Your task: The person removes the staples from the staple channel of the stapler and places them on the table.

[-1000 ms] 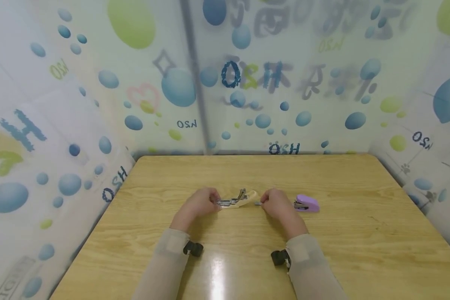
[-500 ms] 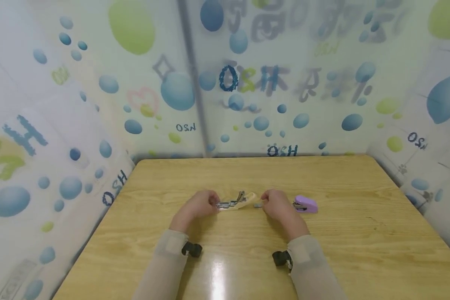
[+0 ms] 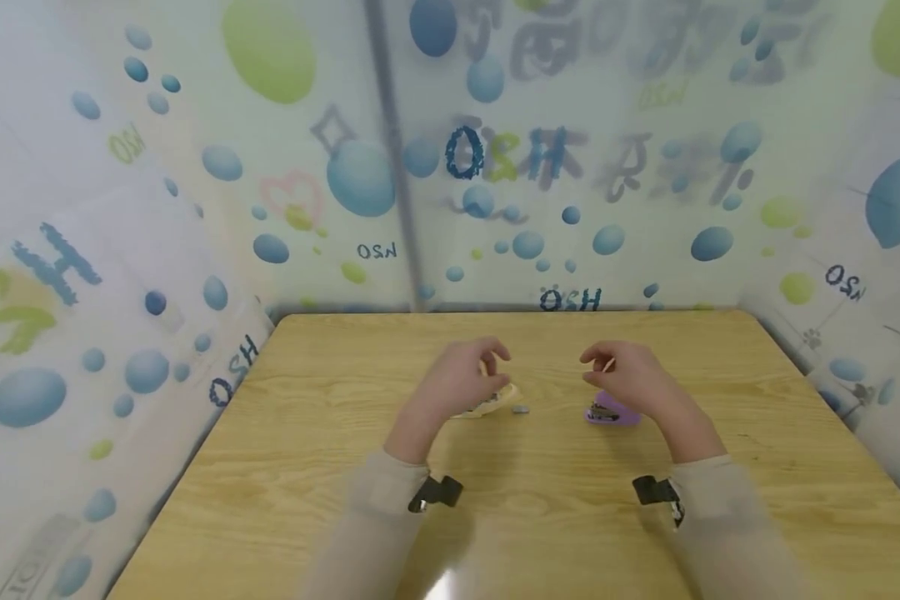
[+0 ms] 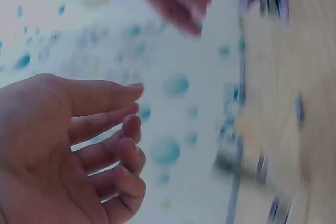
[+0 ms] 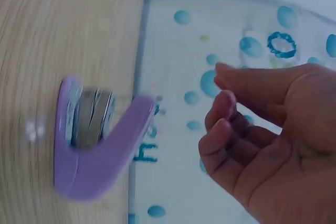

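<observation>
Above the cream stapler point(image 3: 487, 406), partly covering it in the head view, the left hand point(image 3: 461, 379) is raised with relaxed, bent fingers and holds nothing. A small grey staple strip point(image 3: 521, 409) lies on the table just right of that stapler. The right hand point(image 3: 633, 375) hovers over the purple stapler point(image 3: 607, 412), its fingers loosely bent around air. In the right wrist view the purple stapler point(image 5: 94, 166) stands with its top raised from its base, apart from the right hand point(image 5: 268, 140). The left wrist view shows the left hand point(image 4: 79, 145) with a gap between thumb and fingers.
A wooden table point(image 3: 345, 358) lies under both hands. Behind it and at both sides stand pale walls printed with blue and green dots. A dark strapped device point(image 3: 437, 492) sits at the left wrist, another point(image 3: 654, 490) at the right.
Both hands have lifted and moved to the right. The left has let go of the cream stapler; the right has left the staple strip on the table.
</observation>
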`<state>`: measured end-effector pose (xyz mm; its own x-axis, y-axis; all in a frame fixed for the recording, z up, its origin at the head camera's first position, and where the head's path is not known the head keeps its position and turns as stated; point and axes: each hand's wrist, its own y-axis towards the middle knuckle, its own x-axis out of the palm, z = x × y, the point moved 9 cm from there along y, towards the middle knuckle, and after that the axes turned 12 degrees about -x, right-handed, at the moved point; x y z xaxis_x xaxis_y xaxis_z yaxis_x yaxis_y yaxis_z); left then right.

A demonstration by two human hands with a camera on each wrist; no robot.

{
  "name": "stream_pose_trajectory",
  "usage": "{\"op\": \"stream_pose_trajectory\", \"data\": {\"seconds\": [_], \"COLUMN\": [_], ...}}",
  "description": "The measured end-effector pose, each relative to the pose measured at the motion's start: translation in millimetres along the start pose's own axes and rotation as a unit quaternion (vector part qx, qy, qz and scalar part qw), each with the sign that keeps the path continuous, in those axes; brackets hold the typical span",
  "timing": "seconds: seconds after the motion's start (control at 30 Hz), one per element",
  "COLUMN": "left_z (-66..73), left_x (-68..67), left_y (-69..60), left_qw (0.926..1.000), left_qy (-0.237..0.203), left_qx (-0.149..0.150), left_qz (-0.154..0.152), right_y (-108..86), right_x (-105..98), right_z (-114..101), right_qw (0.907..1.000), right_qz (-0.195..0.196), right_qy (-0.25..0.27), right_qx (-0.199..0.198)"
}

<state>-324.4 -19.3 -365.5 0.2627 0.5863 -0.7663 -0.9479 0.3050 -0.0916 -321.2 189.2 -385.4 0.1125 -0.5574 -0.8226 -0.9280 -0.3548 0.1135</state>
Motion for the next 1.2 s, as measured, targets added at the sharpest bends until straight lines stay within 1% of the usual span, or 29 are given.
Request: {"op": "stream_pose_trajectory", "data": {"seconds": [0.07, 0.13, 0.17, 0.23, 0.3, 0.37, 0.4, 0.5, 0.6, 0.67, 0.73, 0.83, 0.9, 1.07, 1.2], "left_z": [22.9, 36.6, 40.2, 40.4, 35.0, 27.0, 23.8, 20.9, 26.2, 29.3, 30.5, 28.3, 26.8, 24.5, 23.4], "left_x": [23.0, 51.9, 67.0, 95.8, 118.2, 134.1, 139.2, 147.9, 151.5, 151.8, 150.7, 149.8, 149.4, 150.1, 152.5], "left_y": [3.8, 11.4, 16.6, 28.3, 39.7, 49.1, 52.3, 57.3, 57.4, 56.9, 56.3, 56.7, 57.2, 59.1, 59.3], "left_qw": [0.9990, 0.9964, 0.9956, 0.9950, 0.9945, 0.9944, 0.9946, 0.9962, 0.9961, 0.9948, 0.9934, 0.9913, 0.9907, 0.9903, 0.9896], "left_qy": [-0.041, -0.077, -0.085, -0.086, -0.080, -0.066, -0.057, -0.014, 0.031, 0.051, 0.060, 0.061, 0.060, 0.056, 0.060], "left_qx": [0.017, 0.019, 0.015, -0.002, -0.027, -0.052, -0.063, -0.077, -0.081, -0.087, -0.098, -0.115, -0.120, -0.126, -0.130], "left_qz": [-0.009, -0.029, -0.037, -0.052, -0.063, -0.063, -0.059, -0.038, -0.017, -0.005, 0.006, 0.017, 0.020, 0.018, 0.012], "right_y": [-1.6, -2.7, -3.1, -4.1, -5.3, -6.8, -7.6, -10.2, -13.2, -14.4, -15.2, -16.0, -16.3, -16.6, -17.7], "right_x": [-2, 1, 4, 11, 18, 23, 25, 27, 25, 23, 22, 23, 23, 24, 25], "right_z": [9, 16, 19, 26, 32, 39, 41, 46, 47, 47, 47, 47, 47, 51, 54], "right_qw": [0.9999, 0.9996, 0.9993, 0.9984, 0.9976, 0.9972, 0.9970, 0.9971, 0.9976, 0.9979, 0.9982, 0.9980, 0.9980, 0.9976, 0.9972], "right_qz": [-0.007, -0.020, -0.027, -0.042, -0.052, -0.057, -0.060, -0.062, -0.058, -0.055, -0.051, -0.049, -0.044, -0.026, -0.016], "right_qy": [-0.002, 0.008, 0.015, 0.029, 0.038, 0.044, 0.045, 0.042, 0.029, 0.023, 0.023, 0.028, 0.035, 0.053, 0.057], "right_qx": [-0.008, -0.016, -0.020, -0.024, -0.025, -0.020, -0.020, -0.019, -0.022, -0.025, -0.025, -0.027, -0.027, -0.036, -0.046]}}
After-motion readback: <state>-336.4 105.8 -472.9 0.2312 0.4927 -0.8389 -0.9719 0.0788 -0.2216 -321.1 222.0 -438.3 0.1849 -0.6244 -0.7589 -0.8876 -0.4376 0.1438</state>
